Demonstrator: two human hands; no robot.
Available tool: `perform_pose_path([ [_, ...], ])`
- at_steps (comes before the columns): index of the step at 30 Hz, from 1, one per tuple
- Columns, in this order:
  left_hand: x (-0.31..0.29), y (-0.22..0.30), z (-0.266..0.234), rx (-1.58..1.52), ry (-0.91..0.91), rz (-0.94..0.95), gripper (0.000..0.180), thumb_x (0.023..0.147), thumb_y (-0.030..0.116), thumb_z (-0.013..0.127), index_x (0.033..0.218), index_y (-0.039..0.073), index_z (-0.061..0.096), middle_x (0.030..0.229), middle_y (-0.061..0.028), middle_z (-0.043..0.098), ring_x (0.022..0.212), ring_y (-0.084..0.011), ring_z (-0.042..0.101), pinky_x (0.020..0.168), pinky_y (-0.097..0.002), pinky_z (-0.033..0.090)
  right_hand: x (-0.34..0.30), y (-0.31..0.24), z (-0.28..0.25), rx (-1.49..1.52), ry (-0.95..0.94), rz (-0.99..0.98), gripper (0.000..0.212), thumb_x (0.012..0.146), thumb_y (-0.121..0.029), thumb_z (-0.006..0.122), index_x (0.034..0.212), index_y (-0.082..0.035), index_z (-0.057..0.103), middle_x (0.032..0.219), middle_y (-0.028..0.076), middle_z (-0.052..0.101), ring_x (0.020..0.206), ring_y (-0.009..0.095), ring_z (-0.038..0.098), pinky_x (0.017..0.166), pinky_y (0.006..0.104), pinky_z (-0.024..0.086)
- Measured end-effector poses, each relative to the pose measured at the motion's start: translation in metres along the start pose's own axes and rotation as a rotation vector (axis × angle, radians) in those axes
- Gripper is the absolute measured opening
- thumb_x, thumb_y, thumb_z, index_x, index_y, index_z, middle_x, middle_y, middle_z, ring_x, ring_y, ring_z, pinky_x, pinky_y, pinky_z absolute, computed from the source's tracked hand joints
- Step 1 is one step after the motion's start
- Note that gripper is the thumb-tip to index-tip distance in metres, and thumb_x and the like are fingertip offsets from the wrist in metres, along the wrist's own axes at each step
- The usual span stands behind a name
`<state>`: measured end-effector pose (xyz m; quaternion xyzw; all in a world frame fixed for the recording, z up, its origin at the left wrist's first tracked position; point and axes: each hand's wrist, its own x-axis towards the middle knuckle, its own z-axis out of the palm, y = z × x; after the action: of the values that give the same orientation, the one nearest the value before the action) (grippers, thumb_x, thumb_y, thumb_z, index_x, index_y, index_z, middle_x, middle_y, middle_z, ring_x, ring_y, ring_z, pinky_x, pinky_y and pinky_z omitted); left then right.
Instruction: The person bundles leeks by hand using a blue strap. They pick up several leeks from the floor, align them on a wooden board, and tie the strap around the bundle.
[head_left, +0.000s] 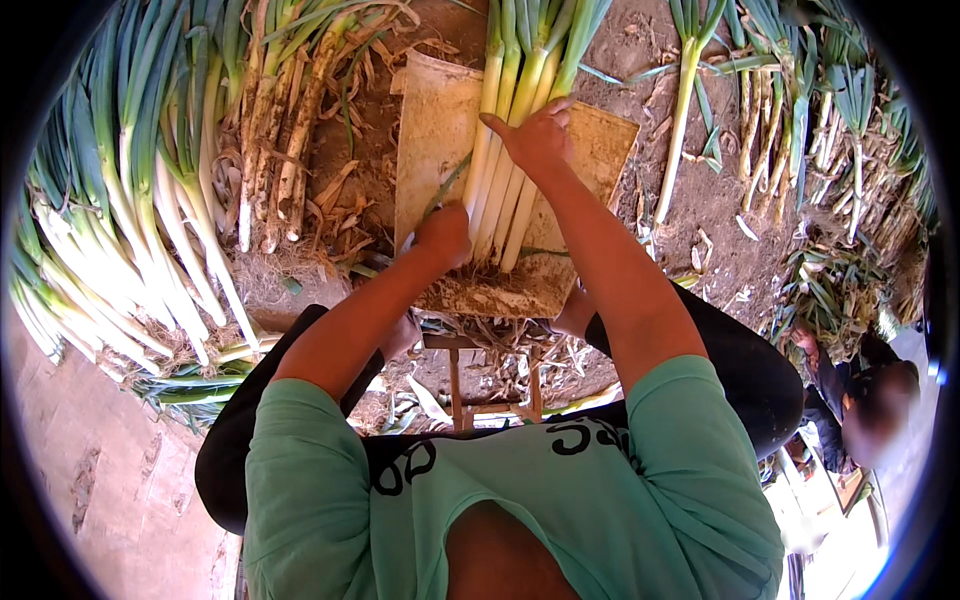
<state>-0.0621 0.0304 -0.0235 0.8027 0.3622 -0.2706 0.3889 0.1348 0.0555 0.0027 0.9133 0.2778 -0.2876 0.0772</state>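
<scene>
A bundle of several large green onions [510, 190], white stalks toward me and green leaves away, lies on a dirty pale board [432, 110] in front of me. My right hand [540, 140] is closed over the stalks from the right, its thumb stretched across them and its fingers bent round the side. Beside the root ends, to the left, my left hand [440, 236] is closed. A thin dark green strip sticks up from it, and a small pale bit shows at its left; what it grips I cannot make out.
Cleaned green onions [130, 220] are heaped at the left. Unpeeled, soil-covered stalks [285, 150] lie beside them. One single green onion [682, 125] rests right of the board, with more piled [850, 150] at far right. Another person [850, 400] crouches at lower right. Dry husks litter the ground.
</scene>
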Motion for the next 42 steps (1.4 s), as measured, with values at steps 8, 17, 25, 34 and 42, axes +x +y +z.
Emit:
perform_pose_path([
  [8,-0.006,0.002,-0.004,0.148,0.026,0.033,0.022,0.078,0.003,0.057,0.098,-0.007,0.055,0.082,-0.0225,0.065,0.076,-0.0348,0.067,0.065,-0.0444,0.054,0.004,0.000,0.004,-0.044,0.026,0.009,0.132,0.068,-0.081,0.050,0.137,0.018,-0.002,0.124,0.026,0.044,0.092,0.021,0.062,0.064,0.0306,0.053],
  [17,-0.003,0.002,0.017,0.014,-0.007,0.020,0.022,0.078,0.007,0.059,0.094,-0.006,0.052,0.077,-0.0234,0.064,0.074,-0.0373,0.065,0.063,-0.0452,0.053,-0.003,0.000,0.001,-0.100,0.042,0.004,0.133,0.066,-0.083,0.050,0.138,0.016,-0.001,0.123,0.023,0.046,0.090,0.019,0.061,0.063,0.0270,0.053],
  [25,-0.003,0.025,-0.039,0.160,-0.158,0.098,0.025,0.082,0.025,0.063,0.081,0.000,0.065,0.085,-0.0223,0.063,0.083,-0.0383,0.062,0.075,-0.0451,0.050,-0.007,0.001,-0.018,0.036,-0.005,0.026,0.132,0.065,-0.077,0.059,0.140,0.014,0.000,0.125,0.021,0.046,0.096,0.021,0.061,0.066,0.0288,0.054],
  [34,-0.087,-0.038,-0.237,0.149,-0.009,0.366,0.033,0.081,0.032,0.065,0.088,0.000,0.062,0.079,-0.0172,0.064,0.078,-0.0318,0.063,0.070,-0.0421,0.049,0.017,0.011,0.028,-0.017,0.173,-0.010,0.134,0.062,-0.086,0.048,0.138,0.017,0.010,0.125,0.027,0.047,0.103,0.028,0.058,0.075,0.0361,0.052],
  [42,-0.208,-0.237,-0.237,-0.083,0.809,-0.335,0.012,0.083,0.012,0.060,0.091,0.004,0.064,0.071,-0.0130,0.065,0.065,-0.0270,0.065,0.064,-0.0378,0.051,0.016,0.006,0.035,-0.051,0.144,-0.007,0.131,0.063,-0.083,0.053,0.140,0.012,0.007,0.126,0.028,0.043,0.110,0.034,0.054,0.086,0.0430,0.048],
])
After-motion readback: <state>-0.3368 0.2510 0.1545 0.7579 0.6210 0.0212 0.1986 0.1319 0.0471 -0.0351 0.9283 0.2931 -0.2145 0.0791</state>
